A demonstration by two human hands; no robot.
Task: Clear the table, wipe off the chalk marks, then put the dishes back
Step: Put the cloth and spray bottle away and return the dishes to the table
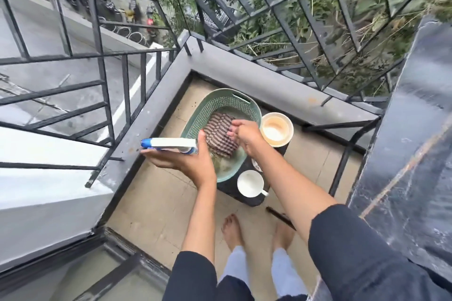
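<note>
Green basket (195, 115), cloth (217, 129) inside pinched by right hand (247, 137), left hand (188, 161) gripping spray bottle (168, 142)

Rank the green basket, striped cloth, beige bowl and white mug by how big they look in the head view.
1. green basket
2. striped cloth, partly covered
3. beige bowl
4. white mug, nearly the bowl's size, so unsure

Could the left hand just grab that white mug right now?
Probably not yet: the left hand holds a spray bottle, so it has no free grip. The white mug itself stands uncovered at the table's near edge; the right hand pinches the striped cloth.
</note>
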